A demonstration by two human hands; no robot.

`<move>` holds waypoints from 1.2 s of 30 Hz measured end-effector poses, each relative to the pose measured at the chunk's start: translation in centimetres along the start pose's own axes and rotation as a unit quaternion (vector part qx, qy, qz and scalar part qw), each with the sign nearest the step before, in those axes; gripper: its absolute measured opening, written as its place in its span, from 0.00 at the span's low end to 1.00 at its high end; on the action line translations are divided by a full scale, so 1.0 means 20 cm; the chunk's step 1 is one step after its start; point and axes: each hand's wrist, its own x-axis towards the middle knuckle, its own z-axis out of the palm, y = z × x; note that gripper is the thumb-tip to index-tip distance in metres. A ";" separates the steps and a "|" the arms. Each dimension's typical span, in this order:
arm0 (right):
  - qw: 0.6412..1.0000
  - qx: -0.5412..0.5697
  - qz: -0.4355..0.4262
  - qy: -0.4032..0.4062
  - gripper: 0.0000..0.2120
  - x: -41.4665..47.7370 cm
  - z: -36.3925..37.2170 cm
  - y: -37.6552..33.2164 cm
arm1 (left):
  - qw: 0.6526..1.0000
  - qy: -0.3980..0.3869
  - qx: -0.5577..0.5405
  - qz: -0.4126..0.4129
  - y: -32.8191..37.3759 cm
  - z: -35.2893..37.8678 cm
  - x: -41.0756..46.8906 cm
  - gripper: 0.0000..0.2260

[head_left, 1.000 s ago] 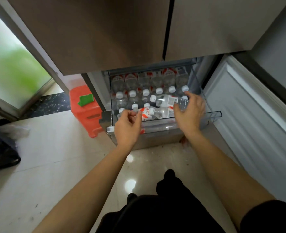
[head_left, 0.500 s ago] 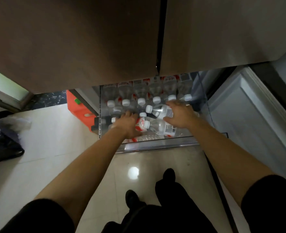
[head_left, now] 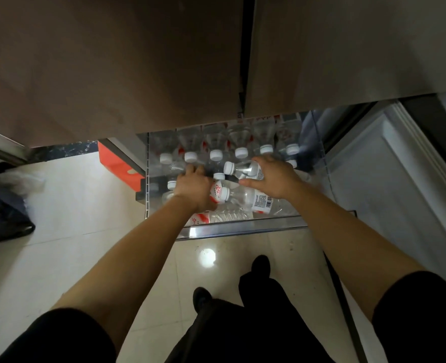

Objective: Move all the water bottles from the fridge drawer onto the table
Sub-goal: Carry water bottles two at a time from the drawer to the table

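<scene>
- Your black shoes (head_left: 260, 265) stand on the shiny floor (head_left: 59, 205), right below you.
- Your two bare arms reach over the floor and into the fridge drawer (head_left: 243, 227), which stands open.
- Your left hand (head_left: 194, 187) is down among the bottles on the left side of the drawer. Its fingers (head_left: 190, 170) bend down out of sight, so you cannot tell if they hold anything.
- A lying bottle (head_left: 245, 199) with a white cap and a red label rests on its side in the drawer. Its cap is right next to your left hand.
- Your right hand (head_left: 274, 179) is on a second lying bottle (head_left: 243, 169), a bit farther back. The fingers go over it and the thumb goes under it, so they are clamped on it.
- Behind both hands, a row of standing bottles (head_left: 216, 154) with white caps fills the back of the drawer.
- An orange stool (head_left: 117, 166) sits left of the drawer. A black bag (head_left: 2, 216) lies on the floor farther left.
- The big fridge doors (head_left: 112, 61) above the drawer are closed.
</scene>
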 end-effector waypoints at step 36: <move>0.902 0.315 -0.216 0.201 0.42 -0.91 -0.07 -1.10 | 0.593 0.485 -0.635 -0.098 -0.31 -0.30 -1.57 0.31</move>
